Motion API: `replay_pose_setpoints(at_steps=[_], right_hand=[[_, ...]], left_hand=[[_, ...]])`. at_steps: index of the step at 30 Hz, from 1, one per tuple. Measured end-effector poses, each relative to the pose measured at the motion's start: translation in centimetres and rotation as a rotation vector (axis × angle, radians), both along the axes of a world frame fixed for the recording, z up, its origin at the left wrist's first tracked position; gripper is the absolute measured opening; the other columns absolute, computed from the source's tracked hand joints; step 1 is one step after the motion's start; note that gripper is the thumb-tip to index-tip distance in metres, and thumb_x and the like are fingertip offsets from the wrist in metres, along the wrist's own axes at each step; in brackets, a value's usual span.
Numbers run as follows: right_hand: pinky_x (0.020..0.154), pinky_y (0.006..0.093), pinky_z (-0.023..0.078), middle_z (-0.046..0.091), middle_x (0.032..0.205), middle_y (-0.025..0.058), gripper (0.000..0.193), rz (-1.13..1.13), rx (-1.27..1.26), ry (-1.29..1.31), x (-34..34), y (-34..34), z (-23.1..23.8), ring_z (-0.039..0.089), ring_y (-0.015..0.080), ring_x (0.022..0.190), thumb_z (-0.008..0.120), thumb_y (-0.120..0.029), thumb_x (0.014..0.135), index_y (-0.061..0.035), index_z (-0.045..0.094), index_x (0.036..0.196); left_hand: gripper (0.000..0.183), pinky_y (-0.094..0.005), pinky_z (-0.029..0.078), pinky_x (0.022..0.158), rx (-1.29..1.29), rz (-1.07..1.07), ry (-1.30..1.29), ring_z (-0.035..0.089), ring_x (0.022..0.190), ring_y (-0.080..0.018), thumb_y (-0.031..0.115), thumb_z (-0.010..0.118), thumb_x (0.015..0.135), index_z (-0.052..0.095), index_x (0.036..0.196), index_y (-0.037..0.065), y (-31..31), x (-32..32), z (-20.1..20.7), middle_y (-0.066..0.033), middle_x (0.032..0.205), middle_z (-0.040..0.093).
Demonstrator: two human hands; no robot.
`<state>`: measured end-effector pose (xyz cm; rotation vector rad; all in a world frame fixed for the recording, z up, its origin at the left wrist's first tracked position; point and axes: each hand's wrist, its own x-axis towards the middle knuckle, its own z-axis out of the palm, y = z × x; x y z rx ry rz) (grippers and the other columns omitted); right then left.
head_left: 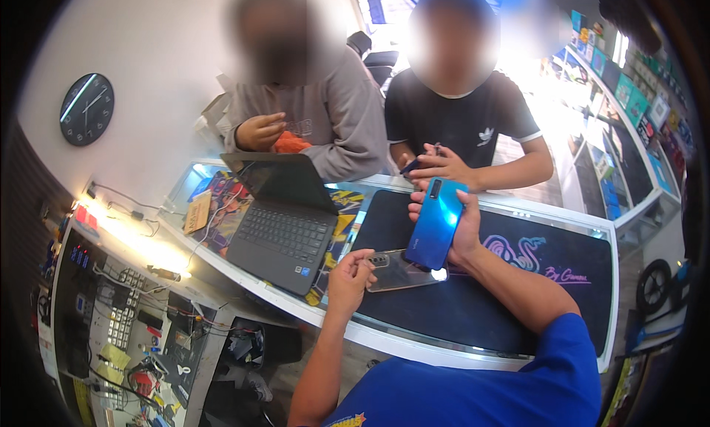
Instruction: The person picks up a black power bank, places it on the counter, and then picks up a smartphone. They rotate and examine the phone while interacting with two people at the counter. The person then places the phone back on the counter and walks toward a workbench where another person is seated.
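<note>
A blue smartphone [438,231] with a shiny back and a dark camera strip is gripped in my right hand [467,223], its back facing up. My fingers come round its far left edge and my thumb lies along its right edge. Lower and to the left, my left hand [349,279] pinches the camera end of a clear phone case [399,274]. The phone's lower end overlaps part of the case. Both are above a black mat [543,308] with a pink and blue print.
The mat lies on a white-framed glass counter [355,325], beside an open laptop [285,234]. Across the counter stand a person in a grey sweatshirt [340,109] and another in a black T-shirt [488,131], holding a small dark object. A cluttered workbench [196,353] is at lower left.
</note>
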<state>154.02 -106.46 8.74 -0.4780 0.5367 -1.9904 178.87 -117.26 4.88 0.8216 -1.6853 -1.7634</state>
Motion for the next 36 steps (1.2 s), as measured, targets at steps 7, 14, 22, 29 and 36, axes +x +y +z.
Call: replay_pose_setpoints(at_steps=[7, 14, 22, 29, 36], right_hand=[[0.103, 0.0450, 0.060, 0.071, 0.134, 0.0237, 0.077, 0.115, 0.054, -0.007, 0.0, 0.1, -1.5, 0.074, 0.0315, 0.114, 0.041, -0.060, 0.107, -0.0011, 0.052, 0.154], [0.102, 0.0452, 0.061, 0.074, 0.128, 0.0210, 0.076, 0.161, 0.122, 0.005, 0.2, -0.4, -1.7, 0.075, 0.0293, 0.111, 0.032, -0.065, 0.114, -0.0025, 0.056, 0.151], [0.110, 0.0471, 0.057, 0.073, 0.131, 0.0179, 0.080, 0.186, 0.164, -0.035, 1.2, -1.1, -1.5, 0.072, 0.0283, 0.123, 0.031, -0.070, 0.113, -0.0038, 0.055, 0.151], [0.104, 0.0456, 0.060, 0.073, 0.128, 0.0200, 0.080, 0.218, 0.133, -0.005, 0.9, -0.7, -1.6, 0.074, 0.0300, 0.116, 0.030, -0.070, 0.114, -0.0024, 0.056, 0.148], [0.102, 0.0420, 0.061, 0.073, 0.125, 0.0185, 0.079, 0.225, 0.140, 0.015, 1.2, -0.9, -1.3, 0.075, 0.0270, 0.112, 0.028, -0.068, 0.115, -0.0018, 0.057, 0.148]], left_hand=[[0.029, -0.0253, 0.052, 0.096, -0.342, 0.073, -0.084, 0.067, 0.107, -0.0109, 0.008, 0.063, 0.110, 0.071, 0.135, -0.003, 0.1, 0.0, 0.3, -0.0061, 0.122, 0.067], [0.045, -0.0451, 0.039, 0.121, -0.813, 0.087, -0.190, 0.055, 0.142, -0.0332, 0.023, 0.068, 0.107, 0.065, 0.147, 0.005, 1.1, -0.3, 2.3, -0.0162, 0.148, 0.061], [0.080, -0.0595, 0.012, 0.134, -1.293, -0.167, -0.446, 0.016, 0.167, -0.0434, 0.056, 0.055, 0.110, 0.036, 0.172, 0.010, 3.5, -5.7, 4.0, -0.0151, 0.183, 0.022], [0.071, -0.0599, 0.011, 0.134, -1.351, -0.408, -0.376, 0.023, 0.167, -0.0373, 0.056, 0.051, 0.112, 0.045, 0.168, 0.013, 3.9, -6.0, 4.1, -0.0107, 0.179, 0.034], [0.025, -0.0461, 0.042, 0.110, -1.043, -0.095, -0.126, 0.061, 0.119, -0.0294, 0.015, 0.072, 0.102, 0.078, 0.126, 0.010, 3.5, -5.3, 5.3, -0.0084, 0.121, 0.071]])
